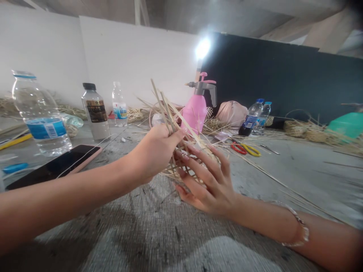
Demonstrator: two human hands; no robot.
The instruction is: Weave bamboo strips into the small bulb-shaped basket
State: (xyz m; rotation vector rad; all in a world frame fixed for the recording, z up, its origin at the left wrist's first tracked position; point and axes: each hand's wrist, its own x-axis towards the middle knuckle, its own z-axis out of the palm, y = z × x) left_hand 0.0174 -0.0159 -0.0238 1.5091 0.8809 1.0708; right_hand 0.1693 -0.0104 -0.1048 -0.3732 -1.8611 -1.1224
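Note:
Between my hands is a small woven bamboo basket (195, 170) with an open lattice and long loose strips (163, 104) sticking up from it. My left hand (160, 149) is closed on the strips at the basket's upper left, thumb pressed against them. My right hand (211, 181) wraps round the basket's near right side, its fingers bent over the weave. These fingers hide much of the basket. Behind it stands a pink spray bottle (195, 109) with a grey pump head.
On the left are a large water bottle (45, 117), a dark-capped bottle (96, 113) and a phone (56, 164). Red-and-yellow-handled scissors (246, 148) lie to the right, near loose bamboo strips (272, 177). Further back are a pink bag (232, 113) and a cola bottle (251, 118).

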